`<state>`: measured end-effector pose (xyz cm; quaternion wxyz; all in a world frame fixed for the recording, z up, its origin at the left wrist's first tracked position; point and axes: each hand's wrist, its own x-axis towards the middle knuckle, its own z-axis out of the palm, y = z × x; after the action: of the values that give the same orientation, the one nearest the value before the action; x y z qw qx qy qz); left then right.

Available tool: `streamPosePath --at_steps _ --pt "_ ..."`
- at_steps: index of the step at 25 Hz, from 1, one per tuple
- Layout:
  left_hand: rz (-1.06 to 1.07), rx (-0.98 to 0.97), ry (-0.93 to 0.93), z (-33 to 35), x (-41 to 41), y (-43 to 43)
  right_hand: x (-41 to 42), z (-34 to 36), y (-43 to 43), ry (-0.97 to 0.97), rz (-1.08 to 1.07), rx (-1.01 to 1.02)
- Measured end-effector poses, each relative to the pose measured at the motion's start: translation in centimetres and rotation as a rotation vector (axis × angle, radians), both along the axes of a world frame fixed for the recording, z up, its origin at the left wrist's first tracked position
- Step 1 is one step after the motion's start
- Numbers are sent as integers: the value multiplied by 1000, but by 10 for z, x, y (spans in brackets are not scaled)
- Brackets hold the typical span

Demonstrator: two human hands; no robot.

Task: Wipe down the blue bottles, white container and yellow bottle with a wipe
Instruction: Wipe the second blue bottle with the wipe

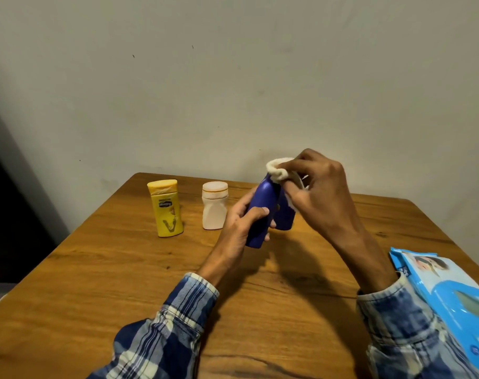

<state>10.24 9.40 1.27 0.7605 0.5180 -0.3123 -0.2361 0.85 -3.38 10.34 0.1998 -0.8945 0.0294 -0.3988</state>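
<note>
Blue bottle, tilted with its top leaning right, sits just right of frame centre in the left grip, whose fingers and thumb curl round its lower body. Whether its base touches the wooden surface cannot be told. The right grip pinches a bunched white wipe against the top of that bottle, fingers curled over the cloth. A second blue bottle stands upright just behind, partly hidden by both grips. Left of them, the white container and the yellow bottle stand upright on the surface, near each other but apart. At the lower right edge lies a light-blue wipe pack, beside the plaid right sleeve.
</note>
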Motion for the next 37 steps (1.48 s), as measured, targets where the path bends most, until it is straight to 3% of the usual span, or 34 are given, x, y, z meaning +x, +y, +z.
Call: streamPosePath --at_steps 3,6,10,13,17,21,24,28,32,37 --pt "20 -8 1 1 0 0 1 -6 8 78 95 -22" --pt "22 -15 -13 3 1 0 2 -6 4 -46 10 27" --pt "30 -15 2 2 0 -1 4 -10 13 60 104 -32" --pt "18 -23 -13 4 0 0 5 -9 7 -74 -14 21" --pt "83 45 -81 4 -3 1 4 -10 17 108 66 -92" --pt "162 71 -238 4 -8 0 2 -4 14 25 -85 -95" --pt "223 67 -315 1 -8 -2 2 -6 20 181 24 -169" --pt "282 73 -368 4 -10 -1 4 -4 15 52 -39 -73" --pt "284 41 -329 1 -7 -1 3 -6 16 191 115 -80" --pt "181 11 -268 5 -7 1 0 -2 -5 -63 48 78"
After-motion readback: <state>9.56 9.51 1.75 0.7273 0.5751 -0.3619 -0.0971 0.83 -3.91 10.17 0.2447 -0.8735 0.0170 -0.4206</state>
